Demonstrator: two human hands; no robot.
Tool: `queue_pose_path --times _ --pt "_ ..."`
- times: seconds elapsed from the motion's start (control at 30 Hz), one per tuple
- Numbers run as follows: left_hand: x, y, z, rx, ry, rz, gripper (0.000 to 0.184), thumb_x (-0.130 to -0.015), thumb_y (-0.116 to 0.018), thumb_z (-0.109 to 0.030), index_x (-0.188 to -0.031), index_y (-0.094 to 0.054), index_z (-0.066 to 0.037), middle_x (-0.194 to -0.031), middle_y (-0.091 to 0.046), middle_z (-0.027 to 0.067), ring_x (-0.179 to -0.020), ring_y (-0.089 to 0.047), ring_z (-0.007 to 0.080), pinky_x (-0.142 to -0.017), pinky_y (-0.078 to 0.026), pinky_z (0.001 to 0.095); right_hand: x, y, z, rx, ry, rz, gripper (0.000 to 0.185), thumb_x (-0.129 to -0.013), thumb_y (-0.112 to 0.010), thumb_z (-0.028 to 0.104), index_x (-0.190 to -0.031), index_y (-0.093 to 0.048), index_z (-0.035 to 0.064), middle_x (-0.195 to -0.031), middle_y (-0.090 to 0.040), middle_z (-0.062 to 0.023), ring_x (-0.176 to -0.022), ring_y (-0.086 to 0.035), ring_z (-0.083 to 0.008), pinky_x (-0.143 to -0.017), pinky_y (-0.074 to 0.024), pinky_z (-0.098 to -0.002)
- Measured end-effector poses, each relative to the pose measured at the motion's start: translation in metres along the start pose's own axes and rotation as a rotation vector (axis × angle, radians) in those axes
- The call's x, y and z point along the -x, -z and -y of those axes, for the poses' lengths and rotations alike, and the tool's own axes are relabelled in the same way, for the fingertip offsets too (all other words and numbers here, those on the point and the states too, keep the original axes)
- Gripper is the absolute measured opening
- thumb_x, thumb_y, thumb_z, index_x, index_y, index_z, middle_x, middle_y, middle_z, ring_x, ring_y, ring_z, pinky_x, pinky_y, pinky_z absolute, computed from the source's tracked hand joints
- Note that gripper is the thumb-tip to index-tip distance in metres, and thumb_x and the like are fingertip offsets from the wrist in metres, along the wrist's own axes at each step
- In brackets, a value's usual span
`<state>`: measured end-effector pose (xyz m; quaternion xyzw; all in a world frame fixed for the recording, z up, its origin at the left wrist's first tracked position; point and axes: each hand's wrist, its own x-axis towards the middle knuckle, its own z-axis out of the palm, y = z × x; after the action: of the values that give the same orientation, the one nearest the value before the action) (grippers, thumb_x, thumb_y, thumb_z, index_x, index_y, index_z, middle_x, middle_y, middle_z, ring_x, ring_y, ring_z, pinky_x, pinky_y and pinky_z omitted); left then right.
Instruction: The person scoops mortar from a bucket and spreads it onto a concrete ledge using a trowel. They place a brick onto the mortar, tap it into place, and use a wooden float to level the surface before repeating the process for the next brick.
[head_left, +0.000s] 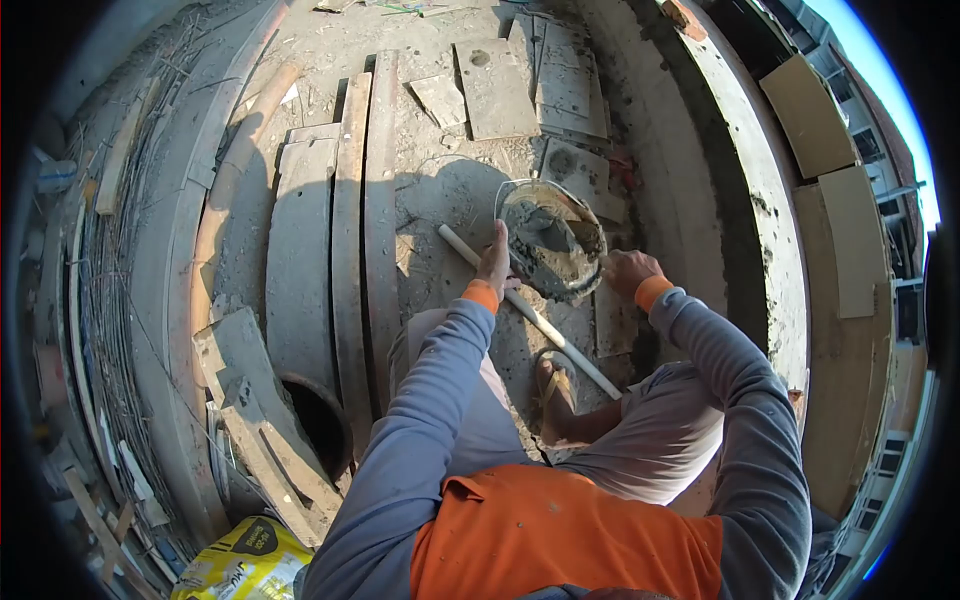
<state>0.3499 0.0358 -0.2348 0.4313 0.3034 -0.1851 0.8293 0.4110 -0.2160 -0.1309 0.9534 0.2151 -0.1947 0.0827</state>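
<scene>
A round bucket (552,238) with wet grey mortar (545,232) inside stands between my hands. My left hand (495,262) is at its left rim, fingers pressed together by the wire handle; exactly what they grip is hard to make out. On the right side, my right hand (630,272) is closed against the rim, its fingertips partly hidden. A pale pipe (540,322) runs diagonally below the bucket, passing close under my left hand. My sandalled foot (556,392) is beside the pipe.
Long planks (350,240) lie to the left, near a dark round opening (318,425). Mortar-stained boards (497,90) lie ahead. A concrete ledge (765,220) runs along the right. A yellow bag (250,562) sits at lower left, beneath leaning wood pieces (262,400).
</scene>
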Motion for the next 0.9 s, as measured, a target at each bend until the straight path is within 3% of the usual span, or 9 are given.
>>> queue_pose_path --times 0.17,0.23,0.33,0.43,0.47,0.63,0.8,0.87,0.9 --pt "0.019 0.000 -0.006 0.075 -0.049 0.055 0.117 -0.068 -0.036 -0.089 -0.149 -0.003 -0.011 -0.146 -0.021 0.0290 -0.128 -0.034 0.0465 -0.103 -0.029 0.0570 0.005 -0.022 0.020 -0.345 0.095 0.062 0.039 -0.080 -0.063 0.039 -0.099 -0.066 0.0052 -0.078 -0.066 -0.0160 -0.071 -0.067 -0.0282 -0.065 -0.0528 -0.0395" --pt "0.010 0.000 -0.004 0.089 -0.030 0.101 0.119 -0.068 -0.035 -0.089 -0.148 -0.003 -0.008 -0.146 -0.021 0.0295 -0.128 -0.034 0.0472 -0.103 -0.028 0.0576 0.010 -0.005 0.025 -0.683 -0.166 0.349 0.036 -0.079 -0.067 0.037 -0.093 -0.066 0.0034 -0.068 -0.063 -0.0103 -0.052 -0.063 -0.0209 -0.047 -0.0500 -0.0354" --pt "0.008 -0.004 -0.005 0.137 0.015 0.074 0.124 -0.066 -0.034 -0.091 -0.147 -0.004 -0.001 -0.145 -0.022 0.0307 -0.127 -0.034 0.0481 -0.103 -0.027 0.0585 0.018 -0.008 0.008 -0.887 -0.174 0.373 0.033 -0.081 -0.067 0.034 -0.091 -0.065 0.0021 -0.061 -0.059 -0.0075 -0.043 -0.057 -0.0146 -0.037 -0.0441 -0.0308" --pt "0.010 -0.002 -0.011 0.212 0.056 0.001 0.126 -0.066 -0.032 -0.091 -0.146 -0.005 0.001 -0.144 -0.023 0.0322 -0.128 -0.032 0.0486 -0.104 -0.026 0.0590 0.029 0.006 0.001 -0.778 -0.130 0.264 0.034 -0.081 -0.065 0.035 -0.092 -0.065 0.0032 -0.065 -0.061 -0.0095 -0.050 -0.061 -0.0175 -0.043 -0.0478 -0.0329" --pt "0.009 -0.002 -0.009 0.241 0.072 0.002 0.126 -0.066 -0.032 -0.092 -0.146 -0.006 0.001 -0.143 -0.023 0.0331 -0.129 -0.031 0.0489 -0.104 -0.025 0.0592 0.031 0.005 -0.003 -0.643 0.002 0.073 0.032 -0.080 -0.064 0.033 -0.099 -0.065 0.0070 -0.073 -0.064 -0.0119 -0.065 -0.065 -0.0228 -0.057 -0.0517 -0.0354" --pt "0.001 0.002 0.004 0.236 0.087 -0.112 0.124 -0.068 -0.031 -0.090 -0.146 -0.006 0.002 -0.143 -0.022 0.0339 -0.129 -0.030 0.0498 -0.104 -0.025 0.0591 0.040 0.035 -0.007 -0.100 0.101 -0.387 0.032 -0.079 -0.063 0.029 -0.108 -0.061 0.0150 -0.090 -0.062 -0.0110 -0.085 -0.062 -0.0317 -0.072 -0.0498 -0.0417" --pt "0.001 0.004 -0.008 0.220 0.077 -0.077 0.119 -0.071 -0.031 -0.088 -0.146 -0.007 0.002 -0.142 -0.024 0.0344 -0.128 -0.031 0.0502 -0.103 -0.029 0.0586 0.040 0.055 0.004 -0.251 0.099 -0.433 0.031 -0.080 -0.063 0.031 -0.106 -0.061 0.0146 -0.091 -0.062 -0.0105 -0.090 -0.061 -0.0323 -0.072 -0.0494 -0.0430" --pt "0.007 0.003 -0.012 0.210 0.081 -0.070 0.116 -0.074 -0.031 -0.086 -0.145 -0.008 0.003 -0.141 -0.025 0.0351 -0.127 -0.034 0.0500 -0.102 -0.030 0.0585 0.031 0.051 0.007 -0.286 0.010 -0.040 0.034 -0.080 -0.062 0.037 -0.104 -0.063 0.0137 -0.096 -0.065 -0.0107 -0.094 -0.061 -0.0327 -0.076 -0.0492 -0.0433" --pt "0.007 0.004 -0.012 0.213 0.081 -0.066 0.116 -0.074 -0.031 -0.086 -0.145 -0.008 0.003 -0.141 -0.025 0.0351 -0.127 -0.034 0.0500 -0.102 -0.030 0.0585 0.026 0.041 0.007 -0.282 0.009 -0.040 0.034 -0.080 -0.062 0.037 -0.104 -0.063 0.0137 -0.096 -0.065 -0.0107 -0.094 -0.061 -0.0327 -0.076 -0.0492 -0.0433"
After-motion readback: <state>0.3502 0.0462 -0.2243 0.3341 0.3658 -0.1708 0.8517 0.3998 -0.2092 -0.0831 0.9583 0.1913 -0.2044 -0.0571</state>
